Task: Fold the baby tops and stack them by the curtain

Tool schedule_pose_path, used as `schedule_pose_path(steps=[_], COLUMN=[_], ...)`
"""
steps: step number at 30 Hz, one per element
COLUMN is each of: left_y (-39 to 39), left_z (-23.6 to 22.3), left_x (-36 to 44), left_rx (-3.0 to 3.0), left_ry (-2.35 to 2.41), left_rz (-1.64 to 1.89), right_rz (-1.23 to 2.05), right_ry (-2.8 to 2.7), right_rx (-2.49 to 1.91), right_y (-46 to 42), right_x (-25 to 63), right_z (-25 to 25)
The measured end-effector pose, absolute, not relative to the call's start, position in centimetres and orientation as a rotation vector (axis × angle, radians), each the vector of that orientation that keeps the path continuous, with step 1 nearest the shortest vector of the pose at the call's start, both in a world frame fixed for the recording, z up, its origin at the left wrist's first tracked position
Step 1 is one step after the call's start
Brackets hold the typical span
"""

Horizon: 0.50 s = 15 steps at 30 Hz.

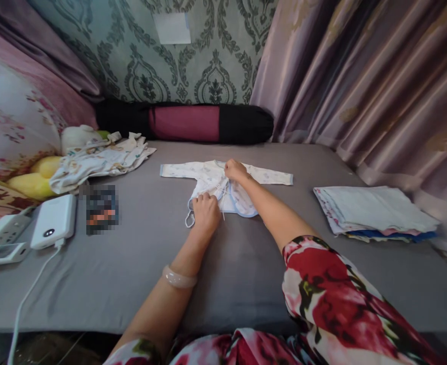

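A small white baby shirt [210,176] with blue trim and long sleeves lies spread on the grey bed sheet, its sleeves stretched out to both sides. My left hand [206,210] is closed on the lower left part of the shirt's front, by the hem. A looped tie string [189,219] hangs out beside it. Higher up, near the neckline, my right hand [235,170] is closed on the edge of the shirt. White tie strings [222,190] run down the front between my hands. The fingertips of both hands are hidden.
A stack of folded cloths [375,209] lies at the right. To the left are a crumpled printed garment [98,159], a white power bank [54,223] with a cable, and a power strip [3,234]. A black and maroon bolster [185,122] lines the wall.
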<state>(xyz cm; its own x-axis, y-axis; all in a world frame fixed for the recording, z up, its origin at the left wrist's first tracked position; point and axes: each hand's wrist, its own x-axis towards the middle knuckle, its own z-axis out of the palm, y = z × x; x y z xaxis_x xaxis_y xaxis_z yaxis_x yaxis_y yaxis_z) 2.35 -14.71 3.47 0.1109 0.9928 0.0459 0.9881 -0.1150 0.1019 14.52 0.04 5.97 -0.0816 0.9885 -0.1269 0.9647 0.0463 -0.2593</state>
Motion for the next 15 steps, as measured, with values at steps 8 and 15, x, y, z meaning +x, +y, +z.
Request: schedule_pose_path(steps=[8,15], left_y=[-14.7,-14.5], left_z=[3.3,2.8], left_x=[2.6,4.1], left_rx=[2.390,2.424], left_ry=[1.948,1.765], left_rz=[0.289,0.220], right_rz=[0.508,0.380], right_ry=[-2.304,-2.349], right_rx=[-2.157,-2.085], right_y=[1.6,1.9], right_x=[13.9,14.0], right_z=[6.0,5.8])
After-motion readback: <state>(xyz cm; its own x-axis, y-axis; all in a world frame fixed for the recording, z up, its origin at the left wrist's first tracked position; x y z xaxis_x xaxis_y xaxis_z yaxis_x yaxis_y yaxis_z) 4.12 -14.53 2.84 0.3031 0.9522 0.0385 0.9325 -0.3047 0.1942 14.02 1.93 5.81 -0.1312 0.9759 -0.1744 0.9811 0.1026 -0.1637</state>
